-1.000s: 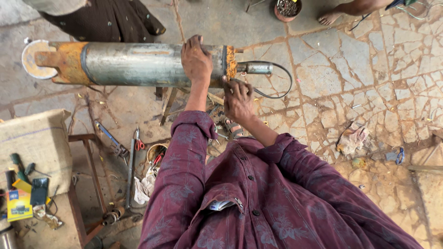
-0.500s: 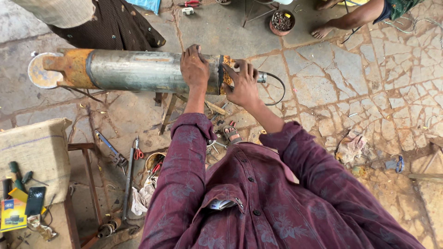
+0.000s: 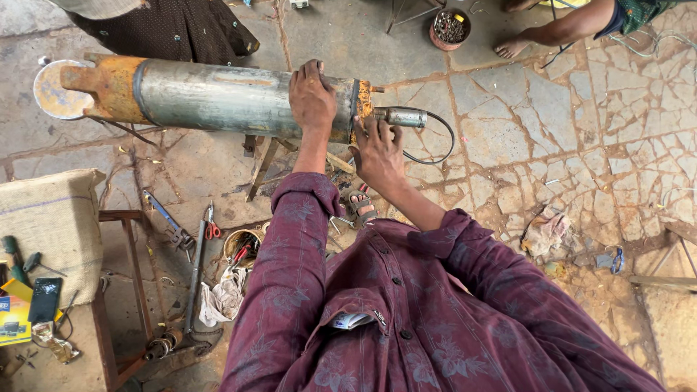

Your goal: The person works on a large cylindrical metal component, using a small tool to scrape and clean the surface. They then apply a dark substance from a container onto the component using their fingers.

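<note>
A long grey metal cylinder [image 3: 218, 98] with a rusty orange left end and a round flange [image 3: 54, 91] lies across a low stand. My left hand [image 3: 312, 98] rests palm down on top of the cylinder near its right end. My right hand [image 3: 377, 149] is at the rusty right end flange [image 3: 361, 109], fingers touching its lower edge just below a small metal fitting [image 3: 403, 116] from which a black cable [image 3: 443, 141] loops out. My maroon patterned sleeves fill the lower frame.
Another person in dark clothing [image 3: 167, 29] stands behind the cylinder; someone's bare leg and foot [image 3: 552, 33] is at top right beside a bowl of small parts [image 3: 450, 27]. Wrenches, pliers [image 3: 210, 229] and a tin of tools [image 3: 243, 250] lie on the cracked stone floor. A sack-covered stool [image 3: 51, 218] stands left.
My right hand has risen from below the cylinder to its right end flange. The view has shifted a little; my left hand stays on top of the cylinder.
</note>
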